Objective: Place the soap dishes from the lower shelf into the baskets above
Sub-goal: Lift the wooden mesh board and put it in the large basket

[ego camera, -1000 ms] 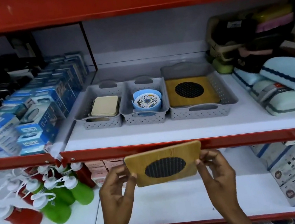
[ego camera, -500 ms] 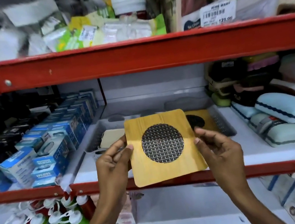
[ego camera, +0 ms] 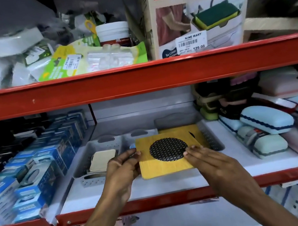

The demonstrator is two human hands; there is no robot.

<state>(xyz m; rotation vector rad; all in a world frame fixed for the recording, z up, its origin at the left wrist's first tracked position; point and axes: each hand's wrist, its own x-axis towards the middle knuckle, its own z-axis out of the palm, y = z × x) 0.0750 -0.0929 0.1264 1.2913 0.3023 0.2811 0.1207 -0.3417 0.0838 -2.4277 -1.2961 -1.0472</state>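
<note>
1. Fingers of the left hand (ego camera: 121, 169) curled round the left edge of a square bamboo soap dish (ego camera: 166, 154), thumb on top near the corner, so pinching it firmly.
2. Fingers of the right hand (ego camera: 211, 158) laid fairly flat and close together over the dish's lower right corner, tips resting on its top face beside the black mesh circle; grip underneath hidden, so cannot tell whether closed round the edge.
3. Held slightly tilted above the middle shelf (ego camera: 157, 187), over the front of the grey baskets, partly covering the middle basket (ego camera: 142, 134) and the right basket (ego camera: 211, 137).
4. In the right basket, a second bamboo dish (ego camera: 179, 129), only its far edge visible.
5. In the left basket (ego camera: 94, 180), a cream square soap dish (ego camera: 102, 159).
6. Just past the held dish's upper left corner, a sliver of something light blue (ego camera: 132, 146), too hidden to identify.
7. To the left, rows of blue boxes (ego camera: 40, 167); to the right, pale blue and pink sponges (ego camera: 267, 122).
</note>
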